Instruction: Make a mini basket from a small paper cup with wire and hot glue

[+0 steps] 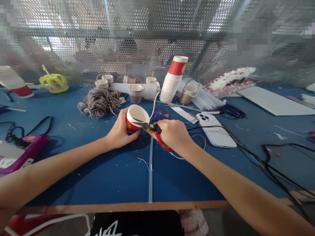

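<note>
My left hand [121, 131] is wrapped round the side of a red and white paper cup [138, 114], its open mouth tilted toward me. My right hand [173, 133] grips a pair of scissors [159, 139] with red and yellow handles. Their dark blades lie across the near rim of the cup, one seemingly inside it; whether they cut into the paper I cannot tell. Just behind the right hand lies a blue glue gun [158, 115], partly hidden. A clear glue stick [151, 170] runs from beneath the hands toward the table's front edge.
A leaning stack of paper cups [173, 80] stands behind my hands. Grey cord [99, 101] is heaped at the left, near several small cord-wrapped buckets [136, 93]. On the right are a white phone [216, 131], black cables [248, 150] and a bundle of clear glue sticks [203, 95].
</note>
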`<action>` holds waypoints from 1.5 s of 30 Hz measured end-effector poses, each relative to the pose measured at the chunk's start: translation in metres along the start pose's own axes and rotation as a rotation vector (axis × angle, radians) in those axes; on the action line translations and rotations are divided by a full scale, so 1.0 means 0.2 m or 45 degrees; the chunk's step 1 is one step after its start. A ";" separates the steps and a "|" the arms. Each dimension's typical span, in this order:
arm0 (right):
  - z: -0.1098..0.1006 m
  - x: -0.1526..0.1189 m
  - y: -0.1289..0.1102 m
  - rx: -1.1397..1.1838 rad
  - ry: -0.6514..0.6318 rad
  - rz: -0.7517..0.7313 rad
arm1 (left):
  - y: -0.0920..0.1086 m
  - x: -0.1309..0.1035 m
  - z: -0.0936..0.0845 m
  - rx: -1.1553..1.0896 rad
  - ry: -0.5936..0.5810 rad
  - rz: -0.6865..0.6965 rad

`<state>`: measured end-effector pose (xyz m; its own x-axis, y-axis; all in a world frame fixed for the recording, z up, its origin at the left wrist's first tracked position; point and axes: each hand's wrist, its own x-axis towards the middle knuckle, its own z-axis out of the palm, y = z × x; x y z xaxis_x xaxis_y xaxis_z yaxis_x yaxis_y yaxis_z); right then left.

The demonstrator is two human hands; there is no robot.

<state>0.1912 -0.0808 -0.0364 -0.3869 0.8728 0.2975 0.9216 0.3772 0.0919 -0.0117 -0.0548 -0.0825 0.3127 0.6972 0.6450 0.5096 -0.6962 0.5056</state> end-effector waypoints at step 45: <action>0.00 -0.01 -0.01 -0.026 0.116 -0.092 | -0.03 0.02 -0.02 -0.159 -0.316 -0.043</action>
<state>0.1899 -0.0833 -0.0380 -0.4490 0.8113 0.3744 0.8920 0.4312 0.1355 -0.0165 -0.0492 -0.0806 0.4917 0.7300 0.4747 0.4253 -0.6771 0.6006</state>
